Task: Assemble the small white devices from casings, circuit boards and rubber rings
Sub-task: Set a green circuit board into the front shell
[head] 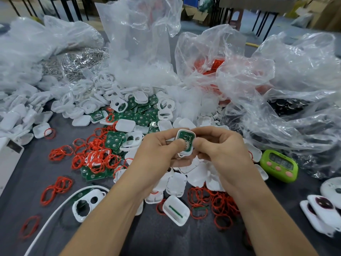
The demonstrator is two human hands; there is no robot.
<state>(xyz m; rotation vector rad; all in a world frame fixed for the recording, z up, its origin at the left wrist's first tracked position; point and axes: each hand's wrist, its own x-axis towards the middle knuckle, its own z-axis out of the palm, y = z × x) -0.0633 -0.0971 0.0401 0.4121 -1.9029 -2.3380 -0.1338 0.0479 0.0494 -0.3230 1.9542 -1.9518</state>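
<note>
Casing half (185, 145) is smack in the middle of the frame: white, held up off the table between both hands, with a green circuit board (185, 135) sitting inside it. There's a round shiny metal disc (187, 147) at the board's lower end. Left hand (156, 150) has its fingers curled behind the casing, and its thumb (177, 145) is pressed down right by the disc. Right hand (221, 146) pinches the casing's right edge between thumb and curled fingers.

Just under the hands is a heap of white shells (177, 183). Red rubber rings (96, 157) are scattered all over, with a big tangle left of centre and another bunch to the lower right of the hands. Loose green boards (142, 117) are piled above the hands, mixed with more white parts, some with two holes in them.

Lower centre there's an open shell (176, 209) lying hollow side up with a green strip in it. To its left is a two-hole front piece (88, 202) next to a white cable (48, 218). Green timer (279, 166) with pink buttons sits right of the hands on the dark grey tabletop (166, 237). Crinkly clear plastic bags (140, 43) fill the whole top of the frame, one with something red inside.
</note>
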